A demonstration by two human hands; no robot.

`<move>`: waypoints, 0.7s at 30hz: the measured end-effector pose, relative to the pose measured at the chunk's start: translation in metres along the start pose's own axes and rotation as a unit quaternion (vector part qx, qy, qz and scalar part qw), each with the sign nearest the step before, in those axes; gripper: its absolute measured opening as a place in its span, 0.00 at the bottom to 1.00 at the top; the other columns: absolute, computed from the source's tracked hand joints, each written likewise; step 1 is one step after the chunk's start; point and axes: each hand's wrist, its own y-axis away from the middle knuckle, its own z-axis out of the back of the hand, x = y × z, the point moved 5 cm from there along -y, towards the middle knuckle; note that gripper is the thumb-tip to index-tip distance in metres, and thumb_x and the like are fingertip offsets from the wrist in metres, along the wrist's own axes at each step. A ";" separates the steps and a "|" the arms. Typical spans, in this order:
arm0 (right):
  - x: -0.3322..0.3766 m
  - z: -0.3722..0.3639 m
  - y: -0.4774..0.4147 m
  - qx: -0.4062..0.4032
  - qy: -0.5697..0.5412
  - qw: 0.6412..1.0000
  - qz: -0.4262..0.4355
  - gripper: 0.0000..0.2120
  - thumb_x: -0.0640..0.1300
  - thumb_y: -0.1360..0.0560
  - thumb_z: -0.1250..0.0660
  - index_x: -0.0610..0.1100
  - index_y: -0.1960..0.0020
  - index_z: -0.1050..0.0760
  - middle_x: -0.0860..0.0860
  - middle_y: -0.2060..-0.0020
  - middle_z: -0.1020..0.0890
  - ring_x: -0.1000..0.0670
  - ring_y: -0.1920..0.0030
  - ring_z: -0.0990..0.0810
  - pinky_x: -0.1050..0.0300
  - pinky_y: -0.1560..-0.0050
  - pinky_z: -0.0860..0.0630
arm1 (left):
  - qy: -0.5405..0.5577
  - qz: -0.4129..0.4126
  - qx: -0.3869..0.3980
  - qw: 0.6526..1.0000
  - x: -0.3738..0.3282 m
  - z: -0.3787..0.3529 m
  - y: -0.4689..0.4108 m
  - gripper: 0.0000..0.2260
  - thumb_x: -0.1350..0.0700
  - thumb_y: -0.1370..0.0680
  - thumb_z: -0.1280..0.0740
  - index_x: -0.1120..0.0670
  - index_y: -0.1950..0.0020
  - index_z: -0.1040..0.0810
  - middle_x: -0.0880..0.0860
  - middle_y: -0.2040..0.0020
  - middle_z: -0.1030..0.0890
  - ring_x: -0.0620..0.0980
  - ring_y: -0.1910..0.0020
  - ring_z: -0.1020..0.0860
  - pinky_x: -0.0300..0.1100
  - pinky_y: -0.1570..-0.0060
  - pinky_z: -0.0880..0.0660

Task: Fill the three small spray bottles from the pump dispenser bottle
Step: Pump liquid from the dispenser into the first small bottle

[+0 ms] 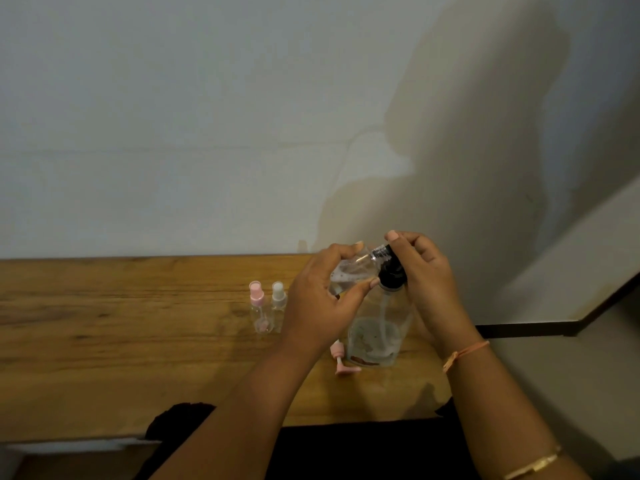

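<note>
Pale wall, crossed by a person's shadow, backs a wooden tabletop [104,341] where the filling is under way. At the right end stands the clear pump dispenser bottle [375,332], upright, its dip tube visible and only a shallow layer of liquid left near the base, with some brownish marks low down. The right hand [427,275] curls its fingers over the black pump head [391,273], gripping it from the right. The left hand [318,303] pinches a small spray bottle [348,271] between thumb and fingers, capless and tilted almost on its side above the tabletop, its threaded neck just beside the pump head; clear liquid with bubbles sits inside. Two more small bottles stand close together to the left, well apart from the pump — a pink-capped bottle [258,308] and a white-capped bottle [278,304] — both transparent, their contents too faint to tell. A loose pink spray cap [341,360] lies on the wood just left of the dispenser's base.
</note>
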 end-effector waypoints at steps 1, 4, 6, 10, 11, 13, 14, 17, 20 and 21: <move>-0.001 0.000 0.000 0.000 -0.012 1.000 -0.007 0.05 0.47 0.24 0.36 0.45 0.55 0.24 0.56 0.65 0.18 0.59 0.62 0.20 0.65 0.61 0.23 | 0.002 0.000 -0.001 1.000 0.000 0.000 0.000 0.17 0.51 0.30 0.26 0.41 0.45 0.26 0.43 0.47 0.20 0.39 0.46 0.23 0.32 0.50 0.25; -0.003 -0.002 0.000 0.006 -0.021 1.000 -0.016 0.05 0.47 0.23 0.37 0.46 0.54 0.25 0.53 0.61 0.19 0.54 0.56 0.21 0.58 0.54 0.24 | 0.013 0.001 -0.006 1.000 0.000 0.000 0.001 0.17 0.49 0.31 0.27 0.41 0.45 0.26 0.43 0.47 0.20 0.40 0.47 0.22 0.36 0.51 0.23; -0.003 -0.004 -0.003 0.013 -0.014 1.000 -0.017 0.05 0.46 0.23 0.37 0.46 0.54 0.25 0.53 0.60 0.21 0.54 0.57 0.22 0.59 0.54 0.25 | 0.018 0.003 -0.005 1.000 0.001 0.000 0.000 0.16 0.49 0.31 0.28 0.42 0.45 0.26 0.43 0.48 0.20 0.41 0.47 0.22 0.39 0.50 0.22; -0.006 -0.003 -0.007 0.047 0.028 0.998 -0.038 0.06 0.49 0.22 0.39 0.49 0.53 0.26 0.52 0.58 0.21 0.52 0.54 0.23 0.54 0.52 0.25 | 0.020 0.018 0.006 1.000 0.004 -0.001 -0.001 0.16 0.47 0.31 0.28 0.38 0.47 0.27 0.44 0.46 0.20 0.43 0.46 0.22 0.46 0.50 0.21; -0.006 -0.003 -0.009 0.052 0.040 0.997 -0.043 0.05 0.49 0.22 0.40 0.50 0.53 0.26 0.52 0.57 0.22 0.51 0.53 0.23 0.53 0.51 0.25 | 0.016 0.019 0.010 1.000 0.005 -0.001 -0.002 0.15 0.47 0.31 0.28 0.37 0.48 0.28 0.43 0.46 0.20 0.43 0.46 0.22 0.47 0.50 0.21; -0.006 -0.002 -0.013 0.054 0.067 0.996 -0.036 0.05 0.48 0.21 0.41 0.53 0.52 0.27 0.52 0.55 0.22 0.50 0.51 0.23 0.54 0.51 0.25 | 0.010 0.025 0.017 0.999 0.006 -0.002 -0.002 0.15 0.48 0.31 0.27 0.36 0.50 0.28 0.42 0.45 0.21 0.42 0.45 0.22 0.46 0.49 0.21; -0.005 -0.002 -0.014 0.054 0.082 0.995 -0.027 0.05 0.47 0.21 0.41 0.54 0.52 0.27 0.53 0.55 0.23 0.51 0.52 0.23 0.55 0.52 0.25 | 0.007 0.026 0.018 0.999 0.007 -0.002 -0.002 0.15 0.50 0.30 0.26 0.36 0.51 0.28 0.42 0.45 0.21 0.41 0.45 0.22 0.45 0.49 0.21; -0.004 -0.002 -0.010 0.045 0.082 0.995 -0.019 0.05 0.46 0.21 0.41 0.53 0.51 0.27 0.54 0.57 0.22 0.54 0.55 0.23 0.60 0.57 0.26 | -0.001 0.023 0.018 1.000 0.006 -0.001 -0.001 0.17 0.53 0.30 0.25 0.38 0.49 0.28 0.42 0.47 0.21 0.40 0.47 0.23 0.42 0.51 0.21; -0.005 0.000 -0.003 0.025 0.022 0.999 -0.041 0.07 0.49 0.23 0.37 0.45 0.54 0.25 0.51 0.60 0.20 0.53 0.57 0.22 0.58 0.56 0.24 | 0.012 0.008 0.008 1.000 0.002 0.000 0.000 0.17 0.52 0.30 0.25 0.39 0.47 0.27 0.43 0.47 0.20 0.41 0.47 0.22 0.41 0.50 0.22; -0.007 0.000 -0.002 0.020 0.010 0.998 -0.050 0.10 0.50 0.24 0.36 0.43 0.55 0.24 0.48 0.60 0.20 0.51 0.57 0.22 0.54 0.53 0.25 | 0.015 0.005 0.005 1.000 0.001 0.000 0.000 0.17 0.51 0.30 0.26 0.40 0.46 0.27 0.44 0.47 0.20 0.42 0.46 0.22 0.42 0.50 0.22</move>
